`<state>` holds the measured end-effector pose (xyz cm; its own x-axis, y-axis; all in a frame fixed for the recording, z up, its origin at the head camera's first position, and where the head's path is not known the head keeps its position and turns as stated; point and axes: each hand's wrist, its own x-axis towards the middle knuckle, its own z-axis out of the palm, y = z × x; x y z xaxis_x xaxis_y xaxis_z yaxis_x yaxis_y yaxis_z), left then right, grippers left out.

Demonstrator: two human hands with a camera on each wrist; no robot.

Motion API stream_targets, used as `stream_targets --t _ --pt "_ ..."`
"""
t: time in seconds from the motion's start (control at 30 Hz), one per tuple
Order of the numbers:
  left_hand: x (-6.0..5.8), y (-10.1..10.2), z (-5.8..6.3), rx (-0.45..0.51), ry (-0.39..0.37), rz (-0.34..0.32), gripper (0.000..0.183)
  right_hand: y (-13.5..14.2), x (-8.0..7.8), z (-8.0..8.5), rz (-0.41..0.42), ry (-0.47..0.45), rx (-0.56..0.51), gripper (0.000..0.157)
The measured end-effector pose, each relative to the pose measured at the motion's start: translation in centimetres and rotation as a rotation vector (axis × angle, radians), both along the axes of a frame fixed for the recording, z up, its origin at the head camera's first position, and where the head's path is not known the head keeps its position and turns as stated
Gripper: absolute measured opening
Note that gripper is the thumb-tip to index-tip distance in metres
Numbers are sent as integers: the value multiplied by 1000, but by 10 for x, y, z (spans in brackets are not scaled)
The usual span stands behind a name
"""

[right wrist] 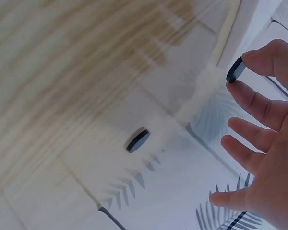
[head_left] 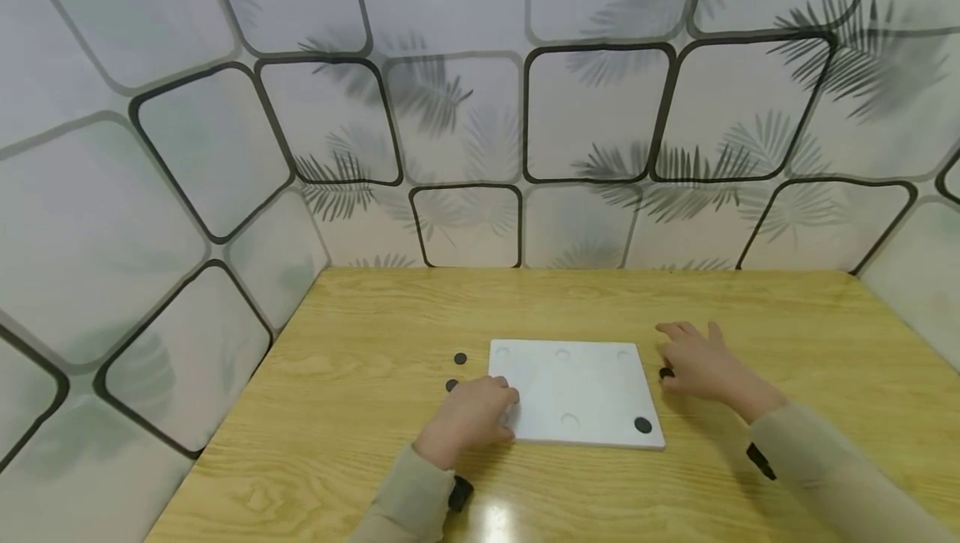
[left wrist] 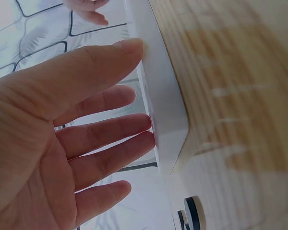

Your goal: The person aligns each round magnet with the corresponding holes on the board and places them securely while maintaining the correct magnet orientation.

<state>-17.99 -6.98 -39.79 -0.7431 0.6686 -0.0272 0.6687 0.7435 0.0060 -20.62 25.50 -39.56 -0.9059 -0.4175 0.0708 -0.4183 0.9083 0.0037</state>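
A white board (head_left: 577, 389) with shallow round recesses lies on the table. One black disc (head_left: 642, 425) sits at its near right corner. My left hand (head_left: 472, 414) rests at the board's near left part; in the left wrist view the thumb and some fingertips touch the board's edge (left wrist: 165, 91), fingers fairly straight. Right of the board, my right hand (head_left: 697, 364) pinches a black disc (right wrist: 236, 69) between thumb and index finger, the other fingers spread. A second black disc (right wrist: 138, 140) lies on the table near that hand. The left hand covers the board's near left corner.
Two black discs (head_left: 461, 358) lie on the wooden table (head_left: 390, 310) left of the board, one partly behind the left hand. A patterned wall (head_left: 465, 127) stands along the table's back and sides. Dark straps (head_left: 461, 494) sit at both wrists.
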Motion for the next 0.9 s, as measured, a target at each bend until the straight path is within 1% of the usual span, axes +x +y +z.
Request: stream_targets --t 0.2,0.37,0.5,0.6,0.8,0.9 --pt "-4 1 4 -6 1 3 33 -11 -14 7 43 29 -19 26" --pt "-5 3 5 -5 -22 -3 33 -20 -21 12 47 6 -20 24" --pt "-5 4 5 -9 -16 -4 33 -27 -26 14 48 -8 -14 24" --pt "-4 4 6 -12 -15 4 32 -31 -30 13 48 -17 -2 24" --pt "-1 3 3 -6 -49 12 32 -37 -33 9 42 -59 47 26" --pt "-1 3 3 -9 -31 8 33 -39 -34 7 43 -60 46 26"
